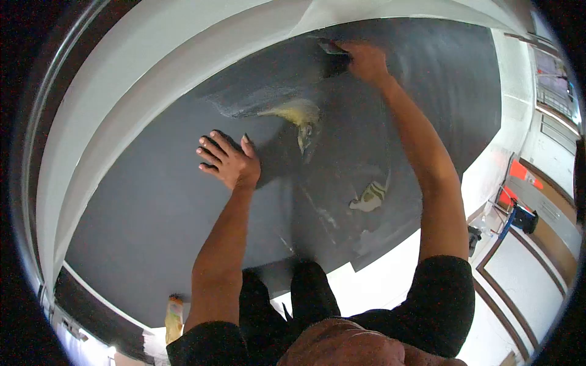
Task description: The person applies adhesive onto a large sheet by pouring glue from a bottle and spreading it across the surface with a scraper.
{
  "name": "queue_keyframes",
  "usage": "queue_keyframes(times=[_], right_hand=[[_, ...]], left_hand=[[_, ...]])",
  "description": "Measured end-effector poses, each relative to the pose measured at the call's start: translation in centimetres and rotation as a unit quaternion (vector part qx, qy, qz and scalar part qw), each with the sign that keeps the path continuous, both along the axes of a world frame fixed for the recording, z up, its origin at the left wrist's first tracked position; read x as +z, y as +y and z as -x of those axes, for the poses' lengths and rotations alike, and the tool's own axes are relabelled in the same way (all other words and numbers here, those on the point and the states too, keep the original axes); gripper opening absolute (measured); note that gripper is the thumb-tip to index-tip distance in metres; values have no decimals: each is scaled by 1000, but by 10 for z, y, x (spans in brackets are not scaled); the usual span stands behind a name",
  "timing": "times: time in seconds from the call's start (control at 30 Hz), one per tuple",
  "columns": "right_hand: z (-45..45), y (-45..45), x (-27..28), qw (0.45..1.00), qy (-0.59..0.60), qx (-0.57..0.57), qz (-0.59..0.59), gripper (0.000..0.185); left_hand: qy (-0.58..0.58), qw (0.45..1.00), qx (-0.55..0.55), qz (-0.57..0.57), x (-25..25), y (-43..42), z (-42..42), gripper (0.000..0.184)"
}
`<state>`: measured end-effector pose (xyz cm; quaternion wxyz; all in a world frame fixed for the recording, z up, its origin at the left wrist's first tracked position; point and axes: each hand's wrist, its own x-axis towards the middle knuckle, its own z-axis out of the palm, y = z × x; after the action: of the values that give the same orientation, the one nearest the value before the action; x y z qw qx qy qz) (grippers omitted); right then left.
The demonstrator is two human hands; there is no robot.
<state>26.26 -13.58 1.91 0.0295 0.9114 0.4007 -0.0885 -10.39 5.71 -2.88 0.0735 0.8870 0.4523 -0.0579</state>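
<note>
A large dark grey sheet point(152, 213) fills most of the view. My left hand point(231, 160) lies on it with fingers spread, left of a yellowish bird-like shape point(299, 116) on the surface. Near the sheet's far edge, my right hand point(365, 60) is closed round a flat, dark, blade-like tool point(332, 47), whose edge is against the sheet. Much of the tool's handle is hidden by my fingers. Pale dusty smears show left of the bird-like shape. Below my right forearm sits a small greenish-white patch point(369, 198).
A curved white rim point(177, 79) borders the sheet at the far and left sides. A yellow-labelled container point(174, 318) stands at the near left. On the right are orange items point(519, 171), a blue-and-black object point(524, 218) and brown-striped white panels.
</note>
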Motion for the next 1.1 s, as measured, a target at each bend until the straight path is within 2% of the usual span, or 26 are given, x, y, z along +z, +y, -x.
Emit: queue_keyframes(times=[0.13, 0.2, 0.33, 0.47, 0.53, 0.57, 0.6, 0.63, 0.7, 0.73, 0.8, 0.87, 0.93, 1.07, 1.1], right_hand=[[43, 62, 10, 995, -10, 86, -40, 64], [66, 94, 3, 983, -79, 155, -66, 64], [96, 122, -7, 985, -61, 156, -52, 64], [110, 140, -13, 971, -129, 173, -98, 58], [107, 146, -7, 978, -68, 182, -77, 57], [109, 145, -4, 980, -34, 183, -64, 57], [105, 141, -8, 971, -69, 194, -120, 41], [109, 136, -10, 971, -72, 194, -118, 41], [120, 127, -13, 974, -52, 196, -96, 55], [113, 127, -7, 974, -51, 199, -95, 55], [84, 107, 10, 983, -16, 182, 1, 58], [50, 77, 7, 993, -55, 107, -3, 60], [27, 49, 10, 986, -129, 107, 7, 60], [5, 15, -6, 995, -50, 78, -40, 61], [9, 18, 13, 995, -36, 93, 26, 60]], left_hand=[[11, 1000, 6, 19, 0, 1, -1, 85], [17, 999, 11, 26, 3, 1, -2, 85], [20, 999, 12, 30, 1, 1, -2, 85], [0, 1000, 16, 27, -1, -1, -2, 84], [2, 1000, 14, 26, 0, 1, -3, 84], [5, 1000, 9, 29, 1, 0, 0, 84], [8, 999, 4, 31, 1, -1, 5, 84], [-3, 1000, 6, 24, 0, -1, 3, 84], [-15, 1000, 11, 16, -2, 0, 1, 84], [-7, 1000, 12, 20, -2, 1, 0, 84], [2, 1000, 5, 31, 0, -3, 3, 84], [1, 1000, 8, 26, -4, 0, 1, 85], [0, 1000, 7, 27, -1, 2, 1, 84], [-1, 1000, 5, 17, -4, 0, 1, 84], [-4, 1000, -2, 22, -4, 0, -1, 84]])
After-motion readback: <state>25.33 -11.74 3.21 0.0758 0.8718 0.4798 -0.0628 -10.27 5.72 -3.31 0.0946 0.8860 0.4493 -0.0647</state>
